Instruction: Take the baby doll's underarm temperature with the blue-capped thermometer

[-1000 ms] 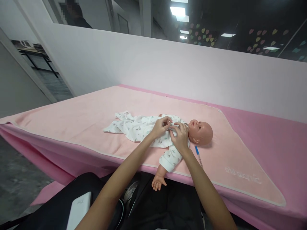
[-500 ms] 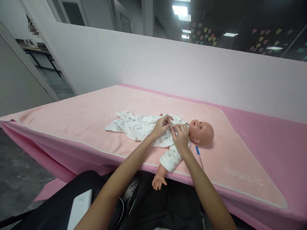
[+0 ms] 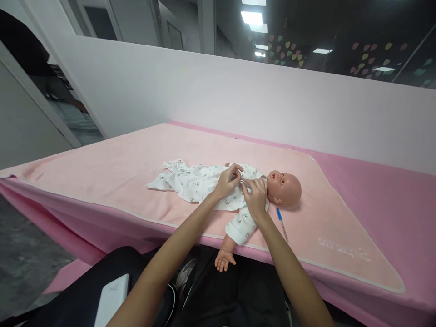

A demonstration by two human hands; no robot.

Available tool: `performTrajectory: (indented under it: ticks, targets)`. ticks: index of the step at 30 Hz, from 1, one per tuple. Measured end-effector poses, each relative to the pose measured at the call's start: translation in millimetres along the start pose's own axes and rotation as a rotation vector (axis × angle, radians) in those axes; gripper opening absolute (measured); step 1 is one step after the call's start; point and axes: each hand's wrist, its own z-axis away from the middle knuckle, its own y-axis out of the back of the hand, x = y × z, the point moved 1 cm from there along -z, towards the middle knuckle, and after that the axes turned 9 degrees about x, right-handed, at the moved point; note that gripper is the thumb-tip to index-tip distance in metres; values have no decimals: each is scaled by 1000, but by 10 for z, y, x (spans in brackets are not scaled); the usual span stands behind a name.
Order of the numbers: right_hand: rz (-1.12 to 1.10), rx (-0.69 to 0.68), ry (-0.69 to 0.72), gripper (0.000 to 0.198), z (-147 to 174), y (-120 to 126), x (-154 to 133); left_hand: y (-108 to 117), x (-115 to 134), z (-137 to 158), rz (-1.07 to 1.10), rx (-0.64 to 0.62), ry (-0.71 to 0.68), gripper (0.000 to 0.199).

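Pink blanket spread out; doll lying on it, face up. Outfit already on, near arm sleeved. Left hand and right hand — both pinching the outfit's chest front; fastening there hidden — completion unclear.

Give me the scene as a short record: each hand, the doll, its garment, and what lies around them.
left hand: fingers curled at the garment's chest; what they pinch is too small to tell
right hand: close beside it, fingers bent over the upper chest
baby doll: on its back, near forearm past the blanket's edge
printed white garment: on the doll, lower end spread flat
pen-like stick: blue at one end, beside the right forearm
pale pink blanket: under the doll
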Motion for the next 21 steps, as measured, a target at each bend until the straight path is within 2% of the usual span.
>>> performTrajectory:
  ticks: [9, 14, 17, 21]
  targets:
    - [21, 1, -32, 15, 18, -5, 18, -15, -12, 17, -116, 4, -79, 23]
    - [3, -8, -38, 17, 24, -4, 27, -2, -17, 13, -471, 40, -251, 19]
    - [0, -4, -28, 16, 22, -7, 17, 70, -40, 37, -587, 77, -331, 18]
    - [2, -1, -1, 16, 16, -10, -10, 295, -104, 131, -625, 113, -299, 19]
